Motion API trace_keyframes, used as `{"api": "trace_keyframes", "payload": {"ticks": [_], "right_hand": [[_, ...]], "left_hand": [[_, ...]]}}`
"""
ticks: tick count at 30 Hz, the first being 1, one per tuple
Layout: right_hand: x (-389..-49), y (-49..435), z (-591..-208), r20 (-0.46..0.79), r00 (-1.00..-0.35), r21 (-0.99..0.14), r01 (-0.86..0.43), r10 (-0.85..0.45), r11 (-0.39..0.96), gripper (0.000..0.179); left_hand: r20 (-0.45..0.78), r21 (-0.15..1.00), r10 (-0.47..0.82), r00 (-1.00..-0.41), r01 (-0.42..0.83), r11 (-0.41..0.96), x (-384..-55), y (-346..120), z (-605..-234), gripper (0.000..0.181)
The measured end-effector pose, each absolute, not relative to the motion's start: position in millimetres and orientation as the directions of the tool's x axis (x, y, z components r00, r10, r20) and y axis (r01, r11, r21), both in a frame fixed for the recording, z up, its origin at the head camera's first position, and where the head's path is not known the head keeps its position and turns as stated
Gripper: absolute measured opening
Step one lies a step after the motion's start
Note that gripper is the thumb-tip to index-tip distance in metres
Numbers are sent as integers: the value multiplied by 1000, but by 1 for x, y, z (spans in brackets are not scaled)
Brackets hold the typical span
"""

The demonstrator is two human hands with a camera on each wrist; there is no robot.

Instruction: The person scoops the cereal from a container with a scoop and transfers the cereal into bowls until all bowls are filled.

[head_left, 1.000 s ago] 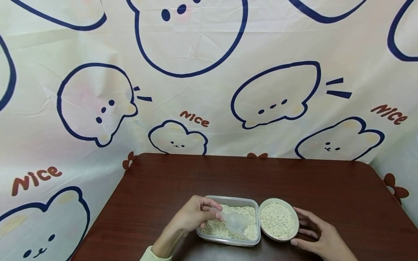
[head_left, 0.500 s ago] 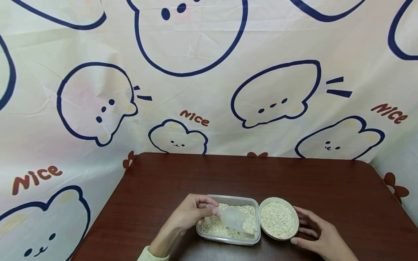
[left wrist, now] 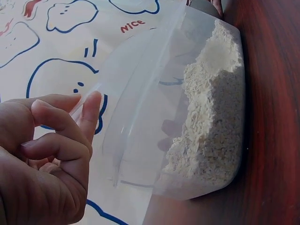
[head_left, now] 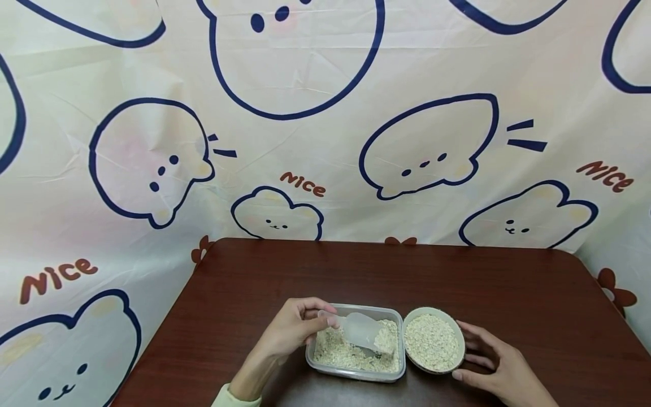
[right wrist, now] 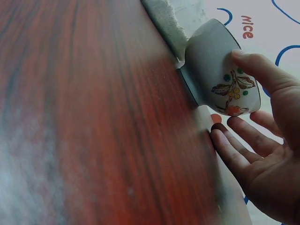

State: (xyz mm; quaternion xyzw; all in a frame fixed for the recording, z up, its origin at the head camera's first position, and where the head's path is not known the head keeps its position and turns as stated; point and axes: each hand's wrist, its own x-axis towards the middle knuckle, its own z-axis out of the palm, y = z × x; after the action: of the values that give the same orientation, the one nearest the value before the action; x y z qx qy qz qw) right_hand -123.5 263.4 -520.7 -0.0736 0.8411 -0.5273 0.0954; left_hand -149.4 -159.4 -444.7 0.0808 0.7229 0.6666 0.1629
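My left hand (head_left: 295, 328) pinches the handle of a translucent plastic scoop (head_left: 360, 329) over a clear rectangular container (head_left: 351, 373). Pale oat flakes (head_left: 342, 351) fill much of this container, and more flakes sit heaped at the scoop's front end. To its right stands a small bowl (head_left: 433, 371) full of the same flakes. White with painted leaves and berries, the bowl's outside shows in the right wrist view. My right hand (head_left: 495, 362) holds the bowl's right side, its thumb (right wrist: 262, 70) against the wall near the rim and its fingers spread around the side.
Both vessels stand side by side near the front of a dark reddish-brown wooden table (head_left: 386, 274). A pale cloth (head_left: 325, 141) printed with blue-outlined cartoon bears hangs behind the table and at its sides.
My left hand has shifted slightly up and left with the scoop, which has come up out of the flakes carrying some at its front. The right hand and the bowl have stayed put.
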Motion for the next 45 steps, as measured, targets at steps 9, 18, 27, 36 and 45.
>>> {"api": "trace_keyframes", "payload": {"ticks": [9,18,27,36,45], "right_hand": [[-121,263,-522,-34,-971,-907,-69,-236,416,88],[-122,264,-524,-19,-970,-901,-88,-242,425,87],[-123,264,-524,-43,-971,-897,-66,-235,438,89],[-123,265,-528,-7,-970,-907,-97,-244,410,87],[-124,266,-529,48,-963,-910,-151,-264,386,85]], "left_hand": [[-114,992,330,-937,-91,84,-153,-161,-436,31],[-76,995,328,-942,-53,80,-158,-156,-428,29],[-95,994,337,-937,-70,84,-167,-139,-422,27],[-90,994,360,-928,-63,87,-178,-118,-420,23],[-71,994,399,-914,-31,105,-187,-92,-416,20]]}}
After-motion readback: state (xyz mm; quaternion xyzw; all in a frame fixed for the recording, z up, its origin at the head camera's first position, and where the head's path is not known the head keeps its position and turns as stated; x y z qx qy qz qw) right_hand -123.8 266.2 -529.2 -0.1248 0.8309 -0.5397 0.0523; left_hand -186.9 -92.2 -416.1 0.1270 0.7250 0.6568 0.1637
